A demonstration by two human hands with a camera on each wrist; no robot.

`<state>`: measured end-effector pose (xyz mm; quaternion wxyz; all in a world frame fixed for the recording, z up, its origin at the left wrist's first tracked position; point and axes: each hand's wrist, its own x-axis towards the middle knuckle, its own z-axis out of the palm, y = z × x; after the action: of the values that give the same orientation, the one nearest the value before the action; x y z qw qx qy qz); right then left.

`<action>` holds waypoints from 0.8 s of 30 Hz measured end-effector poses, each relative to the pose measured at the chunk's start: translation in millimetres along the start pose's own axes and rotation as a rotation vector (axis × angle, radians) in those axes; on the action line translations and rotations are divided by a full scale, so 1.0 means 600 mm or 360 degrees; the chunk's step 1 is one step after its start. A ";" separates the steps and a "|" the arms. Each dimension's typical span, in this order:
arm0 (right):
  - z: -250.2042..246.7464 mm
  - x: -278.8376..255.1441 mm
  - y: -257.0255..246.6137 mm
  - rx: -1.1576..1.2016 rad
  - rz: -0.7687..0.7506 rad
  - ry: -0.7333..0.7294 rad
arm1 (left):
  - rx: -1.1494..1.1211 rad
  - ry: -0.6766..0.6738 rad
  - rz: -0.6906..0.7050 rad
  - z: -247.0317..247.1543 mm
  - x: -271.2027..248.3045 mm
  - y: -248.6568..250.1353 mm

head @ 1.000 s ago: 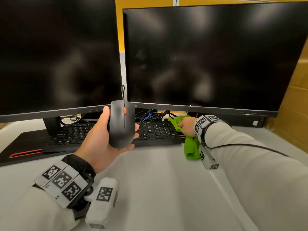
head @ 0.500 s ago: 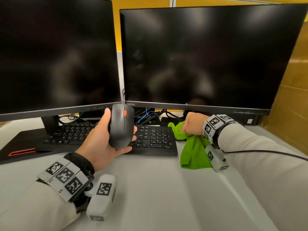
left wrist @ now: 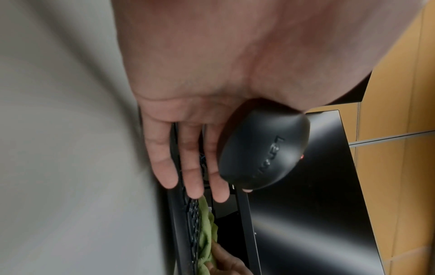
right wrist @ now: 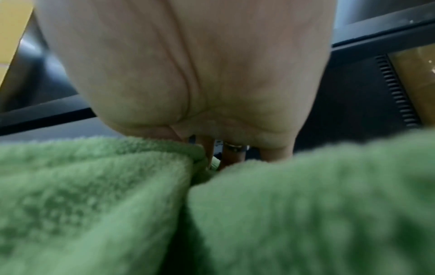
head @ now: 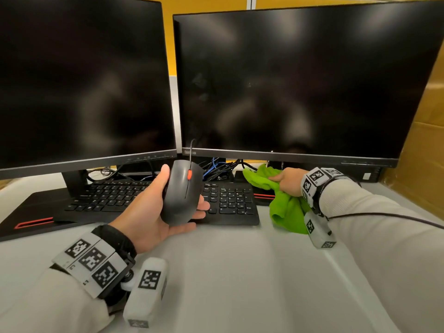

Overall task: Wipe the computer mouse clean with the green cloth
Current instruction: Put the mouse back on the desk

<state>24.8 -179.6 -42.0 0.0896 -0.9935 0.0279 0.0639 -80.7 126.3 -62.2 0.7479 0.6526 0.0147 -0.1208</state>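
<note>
My left hand [head: 153,212] holds a black computer mouse [head: 181,195] with an orange scroll wheel above the keyboard, thumb on its left side and fingertips under its right edge. In the left wrist view the mouse [left wrist: 263,148] sits between palm and thumb, with three fingers [left wrist: 193,167] stretched out beside it. The mouse cable rises toward the monitors. To the right, my right hand [head: 288,182] grips a bunched green cloth [head: 286,210], lifted, with its lower end hanging toward the desk. The cloth [right wrist: 117,204] fills the lower right wrist view, and the fingers sink into its folds.
A black keyboard [head: 228,203] lies on a black and red desk mat [head: 31,212] under the mouse. Two dark monitors [head: 300,80] stand behind, with tangled cables [head: 218,167] beneath them. The white desk [head: 240,272] stretches toward me. A cardboard wall [head: 425,152] bounds the right side.
My right hand has raised the green cloth off the desk beside the keyboard, and more of it hangs loose. The left hand keeps the mouse in nearly the same place.
</note>
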 end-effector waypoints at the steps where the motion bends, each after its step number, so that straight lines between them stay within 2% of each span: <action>1: 0.003 0.002 0.007 -0.0021 0.0013 0.0030 | -0.0042 0.0009 0.0026 0.001 -0.001 0.000; 4: 0.007 0.002 0.028 -0.0055 0.0127 0.0197 | -0.0144 0.0057 0.0101 0.004 -0.004 0.003; 8: -0.003 -0.017 0.052 -0.0182 0.0338 0.0296 | -0.0167 0.0049 0.0101 0.003 -0.003 0.004; 12: -0.011 -0.053 0.044 -0.0195 0.0355 0.0352 | -0.0138 0.0002 0.0070 0.001 -0.002 0.003; 17: -0.031 -0.097 0.008 -0.0092 0.0262 0.0208 | -0.0159 -0.0025 0.0063 -0.003 -0.001 0.005; 20: -0.056 -0.119 -0.033 0.0146 0.0171 0.0100 | -0.0150 -0.0093 0.0050 -0.005 0.001 0.004; 24: -0.073 -0.129 -0.081 0.0486 -0.0143 0.0181 | -0.0212 -0.0182 0.0030 -0.004 0.002 0.003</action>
<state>-43.4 -136.2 19.5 0.2406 -0.9706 -0.0022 -0.0014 -78.8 128.9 -60.8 0.7904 0.5935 -0.0262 -0.1497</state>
